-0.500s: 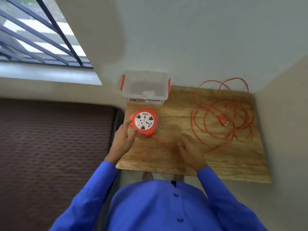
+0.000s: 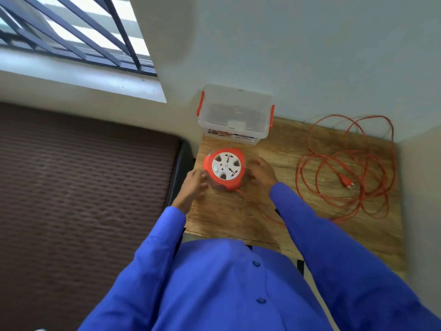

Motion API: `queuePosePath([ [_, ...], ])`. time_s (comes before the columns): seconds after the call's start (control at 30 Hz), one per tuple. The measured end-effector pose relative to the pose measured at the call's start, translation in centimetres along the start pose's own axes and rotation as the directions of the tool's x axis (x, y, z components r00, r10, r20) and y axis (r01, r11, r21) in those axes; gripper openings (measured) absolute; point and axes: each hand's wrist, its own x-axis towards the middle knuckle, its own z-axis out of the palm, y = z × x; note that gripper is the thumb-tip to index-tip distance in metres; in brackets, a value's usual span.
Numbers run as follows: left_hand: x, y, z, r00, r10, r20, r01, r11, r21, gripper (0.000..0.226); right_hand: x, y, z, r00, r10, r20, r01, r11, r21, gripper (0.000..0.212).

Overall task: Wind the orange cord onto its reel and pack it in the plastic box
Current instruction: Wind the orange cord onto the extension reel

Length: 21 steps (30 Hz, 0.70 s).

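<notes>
An orange reel [image 2: 224, 168] with a white socket face stands on the wooden table [image 2: 281, 211]. My left hand [image 2: 194, 185] grips its left side and my right hand [image 2: 261, 172] holds its right side. The reel looks slightly tilted. Loose orange cord [image 2: 343, 168] lies in loops on the table's right half, with its plug [image 2: 346, 181] inside the loops. One strand runs from the reel's base toward the loops, partly hidden under my right sleeve. A clear plastic box [image 2: 235, 115] with orange latches and its lid on stands just behind the reel.
Walls close the table in at the back and right. A dark ribbed surface [image 2: 83, 187] lies lower on the left, beyond the table's left edge. A barred window [image 2: 71, 32] is at the upper left.
My right hand has come off the table near the cord and moved up to the reel's right side. My left hand shifted lower along the reel's left side.
</notes>
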Motion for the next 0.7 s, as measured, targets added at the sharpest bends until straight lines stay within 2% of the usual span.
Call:
queuePosePath([
  [0.13, 1.7, 0.4, 1.1, 1.000, -0.003, -0.028, 0.003, 1.000, -0.026, 0.045, 2.1, -1.1, 1.7, 1.000, -0.017, 0.011, 0.017, 1.000, -0.009, 0.047],
  [0.3, 2.0, 0.8, 0.7, 0.995, 0.099, 0.011, -0.099, 0.993, 0.059, 0.054, 3.3, -0.8, 1.4, 0.979, 0.166, 0.115, -0.182, 0.973, 0.145, 0.039],
  [0.4, 1.0, 2.2, -0.1, 0.982, 0.170, 0.079, -0.179, 0.975, 0.129, 0.069, 3.1, -0.6, 0.9, 0.967, 0.176, 0.183, -0.217, 0.946, 0.239, 0.044],
  [0.47, -0.1, 3.1, -0.8, 0.966, 0.234, 0.113, -0.240, 0.970, 0.042, 0.079, 2.3, -1.0, 0.5, 0.958, 0.171, 0.231, -0.237, 0.924, 0.300, 0.049],
  [0.57, -1.7, 4.6, -0.8, 0.933, 0.355, 0.059, -0.349, 0.932, -0.097, 0.088, 0.8, -2.6, 0.5, 0.926, 0.147, 0.347, -0.284, 0.876, 0.389, 0.051],
  [0.63, -2.6, 6.4, 0.1, 0.926, 0.365, 0.097, -0.325, 0.901, -0.289, 0.114, -0.2, -4.4, 0.9, 0.907, 0.092, 0.410, -0.276, 0.867, 0.416, 0.050],
  [0.7, -3.2, 7.8, 0.6, 0.903, 0.376, 0.208, -0.222, 0.822, -0.524, 0.132, -1.6, -6.6, 1.2, 0.903, 0.059, 0.425, -0.233, 0.900, 0.370, 0.042],
])
